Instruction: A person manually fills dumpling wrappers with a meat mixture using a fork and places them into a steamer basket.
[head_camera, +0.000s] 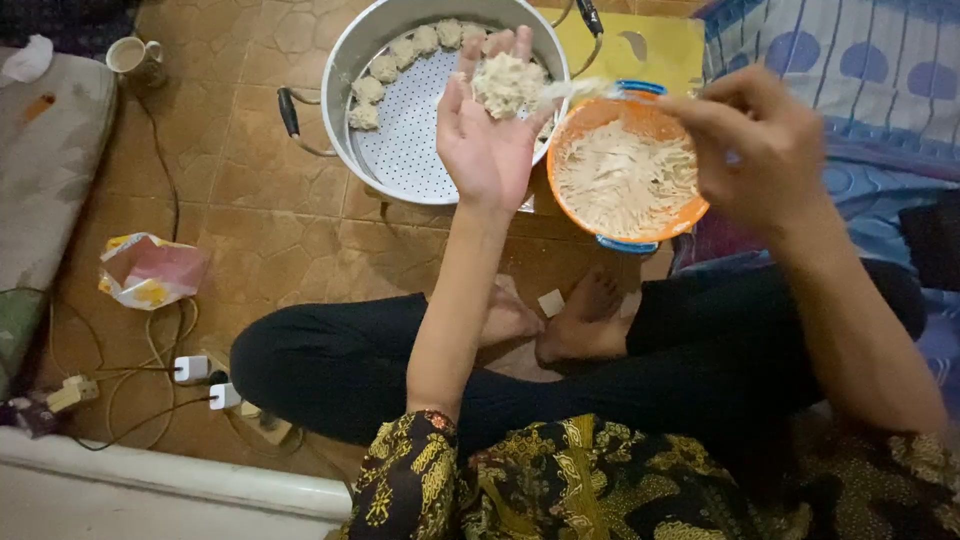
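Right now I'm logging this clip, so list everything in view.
Steamer pot: one, silver, perforated tray, floor ahead.
Dumplings: about eight, pale, along the tray's far rim.
Filling lump: one, pale, on left palm.
Bowl: one, orange, shredded pale filling inside, beside pot.
Utensil: one, pale, blurred, over bowl.
Mug: one, whitish, far left.
Snack bag: one, pink and yellow, floor left.
Plugs: two, white, with cables.
Bedding: blue patterned, right.
Left hand: open, palm up.
Right hand: holding utensil.

I sit cross-legged at home: tiled floor (270, 230), steamer pot (400, 150), mug (130, 55), patterned bedding (850, 60) far right.
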